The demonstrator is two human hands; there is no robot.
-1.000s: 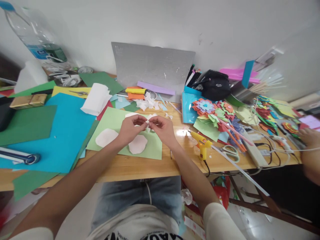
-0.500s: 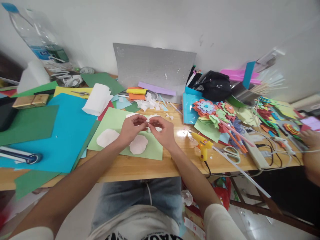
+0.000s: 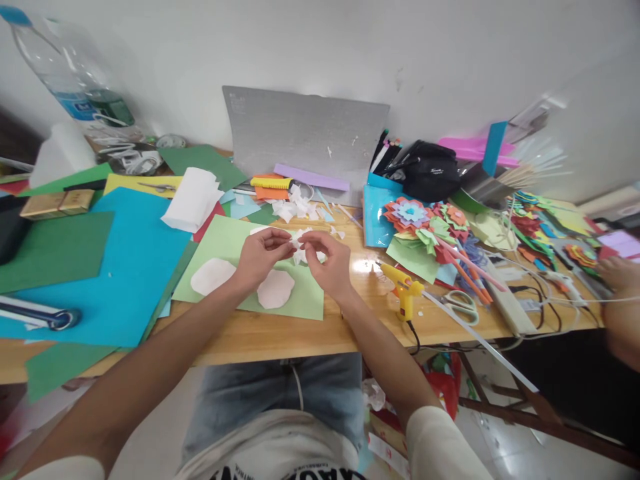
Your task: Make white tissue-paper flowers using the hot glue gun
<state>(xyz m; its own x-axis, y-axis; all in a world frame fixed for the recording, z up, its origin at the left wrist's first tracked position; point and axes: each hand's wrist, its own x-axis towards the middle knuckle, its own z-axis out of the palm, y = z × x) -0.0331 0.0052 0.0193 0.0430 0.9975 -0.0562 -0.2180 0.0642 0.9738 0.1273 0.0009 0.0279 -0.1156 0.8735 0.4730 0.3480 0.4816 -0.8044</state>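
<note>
My left hand (image 3: 260,255) is closed in a pinch, thumb and fingertips on a small white paper piece (image 3: 295,243). Facing it, my right hand (image 3: 327,265) pinches at the same piece, its fingers curled; the exact contact is partly hidden. Crumpled white paper bits (image 3: 301,256) show between and behind the hands. Below them a light green sheet (image 3: 305,300) lies on the table. Two rounded white paper cut-outs rest on it: one (image 3: 276,289) under my left wrist, another (image 3: 213,275) further left, partly covered by my forearm.
A yellow glue gun (image 3: 406,293), scissors (image 3: 463,307) and paper flowers (image 3: 411,212) lie to the right. Blue card (image 3: 125,267) and a white paper roll (image 3: 193,197) are at left. A yellow cutter (image 3: 271,183) lies behind. Another person's hand (image 3: 620,273) is at far right.
The fingers of my right hand have shifted slightly, the thumb drawing back from my left fingertips, and more white paper shows between the hands. My left hand stays nearly in place.
</note>
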